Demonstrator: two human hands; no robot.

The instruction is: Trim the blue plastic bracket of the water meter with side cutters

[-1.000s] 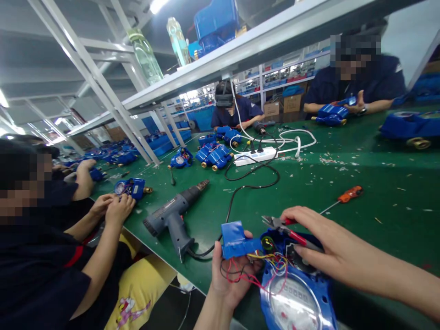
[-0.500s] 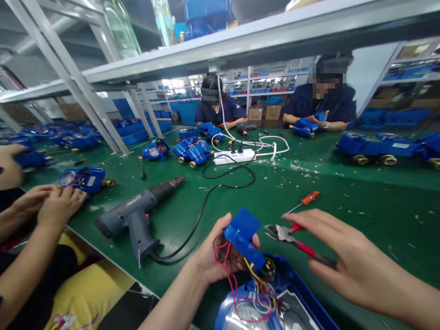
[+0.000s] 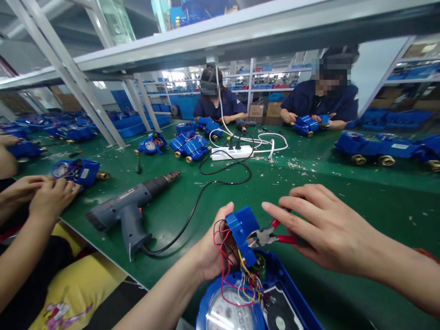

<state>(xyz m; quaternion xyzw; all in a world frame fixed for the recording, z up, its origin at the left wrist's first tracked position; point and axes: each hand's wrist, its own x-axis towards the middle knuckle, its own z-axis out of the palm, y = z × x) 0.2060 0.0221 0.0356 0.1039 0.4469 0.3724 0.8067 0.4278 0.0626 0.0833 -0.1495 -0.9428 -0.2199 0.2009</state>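
My left hand (image 3: 212, 247) is closed round a small blue plastic module (image 3: 242, 231) that trails red, yellow and black wires (image 3: 237, 275). The wires run down into an open blue water meter (image 3: 240, 302) with a round dial, right at the table's near edge. My right hand (image 3: 319, 229) grips red-handled cutting pliers (image 3: 266, 237). Their metal jaws point left and touch the blue module.
A grey heat gun (image 3: 130, 208) lies on the green table (image 3: 343, 183) to the left, its black cord running to a white power strip (image 3: 232, 152). Blue meters (image 3: 190, 146) sit further back. Other people work at the left and across the table. A metal shelf (image 3: 240, 32) hangs overhead.
The pliers moved left until their jaws reached the blue module. My left hand tilted the module upright. The camera tipped down, and the orange screwdriver is now hidden behind my right hand.
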